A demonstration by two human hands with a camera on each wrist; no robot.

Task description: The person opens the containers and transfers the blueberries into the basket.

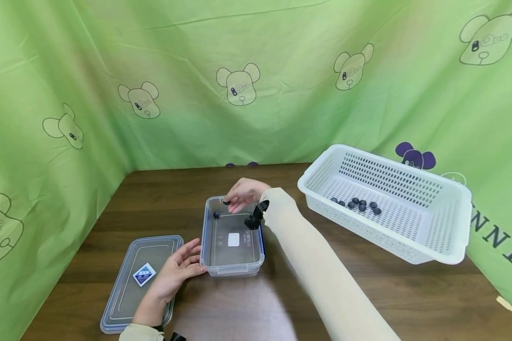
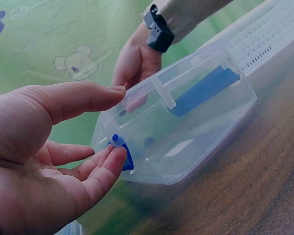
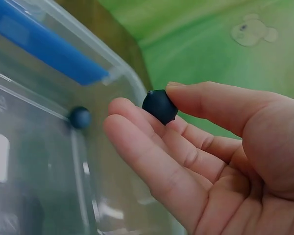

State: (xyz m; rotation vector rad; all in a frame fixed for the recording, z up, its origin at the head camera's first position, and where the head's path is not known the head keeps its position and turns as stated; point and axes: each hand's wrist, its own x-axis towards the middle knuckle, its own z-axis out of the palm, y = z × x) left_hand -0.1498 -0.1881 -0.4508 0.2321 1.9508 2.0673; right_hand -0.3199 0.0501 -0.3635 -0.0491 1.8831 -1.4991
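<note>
A clear plastic food container [image 1: 228,255] stands on the table with one blueberry [image 1: 216,214] lying on its floor near a corner. Over the container's far end, my right hand [image 1: 244,193] pinches another blueberry [image 3: 159,106] between thumb and fingers. My left hand [image 1: 181,265] is at the container's left side, its fingers loosely extended. In the left wrist view its fingertips [image 2: 118,159] are right at a blue latch [image 2: 127,159], with the thumb by the rim.
A lid [image 1: 125,289] with blue edging and a diamond label lies left of the container, partly under my left forearm. At right, a white perforated basket [image 1: 367,237] holds several more blueberries [image 1: 362,207]. A green printed curtain [image 1: 281,128] hangs behind the wooden table [image 1: 166,199].
</note>
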